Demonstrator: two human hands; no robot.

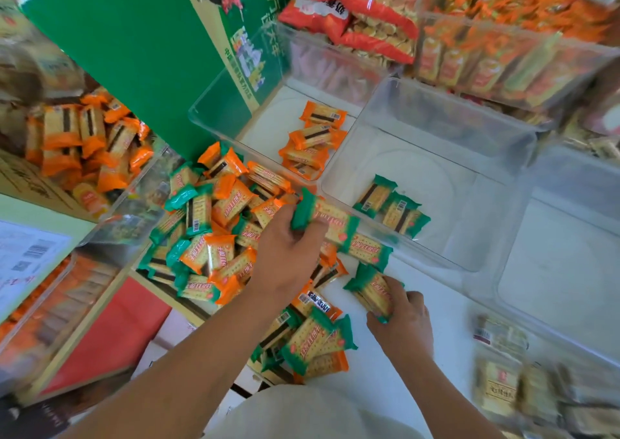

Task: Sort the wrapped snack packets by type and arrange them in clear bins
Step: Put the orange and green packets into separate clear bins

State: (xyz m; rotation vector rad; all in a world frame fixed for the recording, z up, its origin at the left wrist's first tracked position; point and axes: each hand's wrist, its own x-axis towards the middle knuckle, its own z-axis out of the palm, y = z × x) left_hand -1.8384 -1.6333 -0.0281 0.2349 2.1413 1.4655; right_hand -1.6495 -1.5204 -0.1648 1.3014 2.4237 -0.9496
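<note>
A mixed pile of orange and green cracker packets [214, 230] lies on the white surface. My left hand [288, 254] grips a green packet [330, 222] above the pile, near the front rim of a clear bin [443, 264] that holds a few green packets [392, 205]. My right hand [402, 324] holds another green packet [370, 291] just in front of that bin. A second clear bin [214, 126] to the left holds several orange packets [313, 140]. More packets [312, 341] lie between my forearms.
A green carton [141, 46] stands behind the pile. Bins of orange packets [84, 143] sit at left, and stocked bins [510, 59] at the back right. An empty clear bin [570, 254] is at right. Pale packets [503, 371] lie at lower right.
</note>
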